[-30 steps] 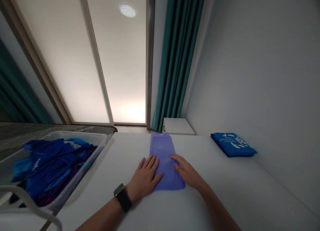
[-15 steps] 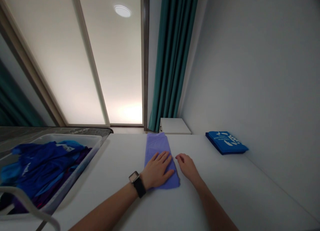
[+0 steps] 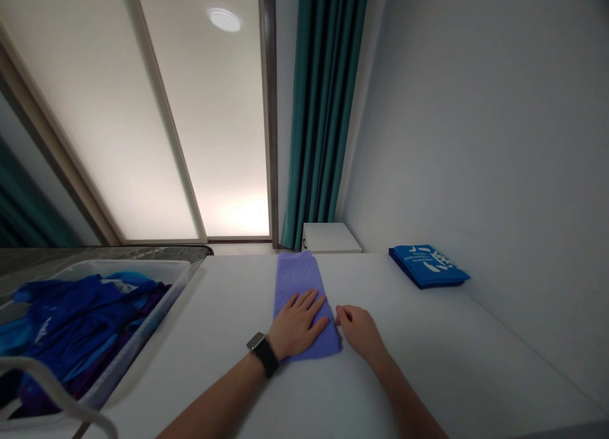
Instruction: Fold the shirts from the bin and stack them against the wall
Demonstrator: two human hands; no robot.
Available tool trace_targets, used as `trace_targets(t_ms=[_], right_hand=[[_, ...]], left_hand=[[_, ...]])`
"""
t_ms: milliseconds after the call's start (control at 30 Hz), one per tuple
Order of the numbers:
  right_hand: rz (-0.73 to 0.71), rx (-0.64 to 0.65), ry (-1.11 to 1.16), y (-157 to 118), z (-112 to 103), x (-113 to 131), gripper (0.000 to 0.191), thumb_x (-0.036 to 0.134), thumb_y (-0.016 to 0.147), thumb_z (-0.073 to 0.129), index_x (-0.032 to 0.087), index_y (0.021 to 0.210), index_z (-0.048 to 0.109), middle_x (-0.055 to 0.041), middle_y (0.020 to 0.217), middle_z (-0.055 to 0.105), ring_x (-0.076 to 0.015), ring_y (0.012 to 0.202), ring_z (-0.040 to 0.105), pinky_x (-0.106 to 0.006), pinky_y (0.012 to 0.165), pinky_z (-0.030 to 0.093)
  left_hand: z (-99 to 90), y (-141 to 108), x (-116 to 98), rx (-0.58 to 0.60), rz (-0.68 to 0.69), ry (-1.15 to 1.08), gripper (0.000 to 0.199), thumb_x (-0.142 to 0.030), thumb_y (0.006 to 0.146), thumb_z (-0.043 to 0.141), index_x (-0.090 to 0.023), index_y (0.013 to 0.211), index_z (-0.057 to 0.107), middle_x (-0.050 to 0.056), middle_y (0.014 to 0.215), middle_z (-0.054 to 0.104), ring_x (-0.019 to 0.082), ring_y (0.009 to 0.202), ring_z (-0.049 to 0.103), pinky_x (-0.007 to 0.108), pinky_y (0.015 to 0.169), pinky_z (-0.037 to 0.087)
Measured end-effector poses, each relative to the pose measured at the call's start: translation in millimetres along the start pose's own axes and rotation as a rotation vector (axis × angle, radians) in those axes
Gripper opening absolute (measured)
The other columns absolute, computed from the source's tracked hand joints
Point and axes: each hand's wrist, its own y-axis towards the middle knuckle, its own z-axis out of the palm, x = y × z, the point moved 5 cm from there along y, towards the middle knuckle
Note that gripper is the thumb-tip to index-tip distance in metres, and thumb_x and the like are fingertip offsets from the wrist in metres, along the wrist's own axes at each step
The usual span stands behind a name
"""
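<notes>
A purple cloth (image 3: 299, 271), folded into a long strip, lies on the white table (image 3: 228, 299). My left hand (image 3: 297, 325) rests flat on its near half with the fingers spread; a black watch (image 3: 264, 353) is on that wrist. Just right of the cloth's edge is my right hand (image 3: 359, 328), its fingers curled in and the fingertips close to the cloth. Whether those fingertips pinch the edge is too small to tell.
A white bin (image 3: 178, 280) with blue and purple clothes (image 3: 80, 318) stands at the left. Folded blue cloth (image 3: 428, 266) with white print lies at the right by the wall. A white cabinet (image 3: 330, 237) stands behind the table.
My right hand has moved slightly nearer to me along the cloth's right edge. My left hand stays flat on the cloth. The view has shifted a little.
</notes>
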Motion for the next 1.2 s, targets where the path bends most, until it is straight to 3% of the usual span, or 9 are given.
trace_targets(t_ms=[200, 433, 767, 967, 1200], right_hand=[[-0.136, -0.043, -0.021, -34.3, 1.5, 3.1, 0.039, 0.031, 0.093, 0.035, 0.020, 0.062, 0.055, -0.0036, 0.068, 0.063, -0.0170, 0.070, 0.055, -0.031, 0.074, 0.037], [-0.082, 0.069, 0.273, -39.8, 3.8, 5.6, 0.027, 0.035, 0.089, 0.045, 0.019, 0.077, 0.063, -0.0018, 0.072, 0.063, -0.0160, 0.067, 0.056, -0.026, 0.065, 0.040], [-0.127, 0.157, -0.021, -52.2, 2.3, 11.4, 0.020, 0.023, 0.086, 0.051, 0.020, 0.066, 0.051, 0.0021, 0.073, 0.060, -0.0156, 0.077, 0.054, -0.029, 0.077, 0.035], [-0.109, 0.136, -0.009, -56.9, 1.6, 0.1, 0.016, 0.024, 0.088, 0.049, 0.021, 0.072, 0.054, 0.0017, 0.073, 0.059, -0.0166, 0.077, 0.055, -0.030, 0.076, 0.035], [-0.069, 0.014, -0.138, -56.0, 8.5, 3.5, 0.030, 0.030, 0.095, 0.045, 0.021, 0.068, 0.055, -0.0012, 0.074, 0.063, -0.0183, 0.077, 0.057, -0.032, 0.075, 0.033]], left_hand=[[-1.7, 0.2, -1.1, 0.000, -0.011, 0.004, 0.054, -0.050, 0.100, 0.026, -0.022, 0.145, 0.041, 0.008, 0.151, 0.040, 0.022, 0.140, 0.035, 0.044, 0.115, 0.028], [-0.3, 0.3, 0.3, -0.022, -0.009, 0.001, 0.053, -0.048, 0.100, 0.028, -0.022, 0.143, 0.043, 0.008, 0.151, 0.041, 0.022, 0.139, 0.037, 0.045, 0.114, 0.029], [3.5, 0.9, 2.7, -0.025, -0.006, 0.000, 0.052, -0.048, 0.101, 0.027, -0.024, 0.143, 0.043, 0.006, 0.150, 0.042, 0.021, 0.140, 0.036, 0.044, 0.115, 0.027], [3.4, 1.3, 2.7, -0.003, -0.006, -0.006, 0.052, -0.049, 0.100, 0.026, -0.024, 0.143, 0.043, 0.006, 0.151, 0.041, 0.021, 0.140, 0.036, 0.044, 0.115, 0.026], [1.6, 1.6, 1.9, -0.010, -0.007, -0.012, 0.052, -0.049, 0.100, 0.027, -0.024, 0.143, 0.043, 0.007, 0.151, 0.041, 0.021, 0.140, 0.035, 0.045, 0.115, 0.026]])
